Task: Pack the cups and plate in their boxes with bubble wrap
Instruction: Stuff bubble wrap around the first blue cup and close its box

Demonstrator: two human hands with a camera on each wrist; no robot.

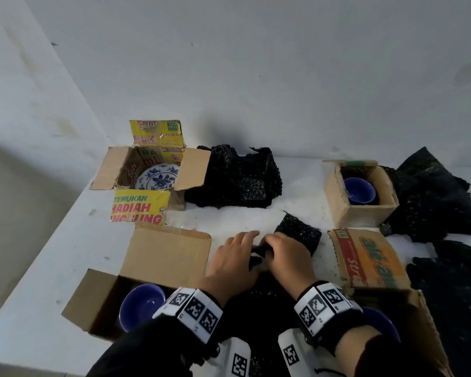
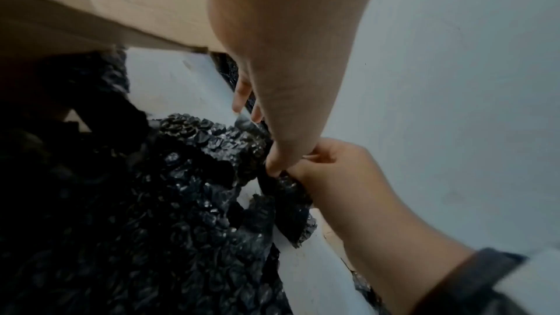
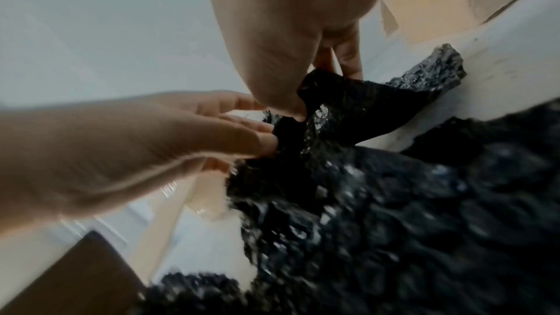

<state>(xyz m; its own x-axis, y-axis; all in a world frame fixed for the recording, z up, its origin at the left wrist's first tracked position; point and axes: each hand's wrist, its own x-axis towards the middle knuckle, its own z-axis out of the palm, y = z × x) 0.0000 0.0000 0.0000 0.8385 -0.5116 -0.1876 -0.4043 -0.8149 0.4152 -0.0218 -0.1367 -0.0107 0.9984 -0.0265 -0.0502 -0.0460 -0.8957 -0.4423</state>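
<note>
We have both hands on one black sheet of wrap [image 1: 297, 235] in the middle of the table [image 1: 65, 254]. Our right hand [image 1: 286, 254] pinches a fold of it between thumb and fingers. Our left hand [image 1: 234, 257] lies beside it with the fingers fairly straight, tips touching the sheet's edge, not clamped on it.

The task's things are still bare. One cup [image 1: 142, 306] sits in the box [image 1: 98, 300] just left of our left wrist. A second cup [image 1: 360, 190] sits in a small box [image 1: 362, 213] beyond our right hand. The plate [image 1: 158, 177] leans in the far box [image 1: 125, 170], well beyond our left hand. A third blue rim shows under our right forearm.

The likely trouble, as we judge it: the wrap is crumpled and folded on itself, so a pull from one pinch could tear it or drag the whole sheet. The flap just left of our left hand could get knocked. A cup left bare in its box would knock against the cardboard.

The head view alone shows the boxes, cups and plate; there our hands hide the grip. The left wrist view shows the right hand's curled fingers [image 2: 306, 169] closing on the fold. The right wrist view shows the left fingers [image 3: 242, 126] spread and only touching, though it is blurred.
</note>
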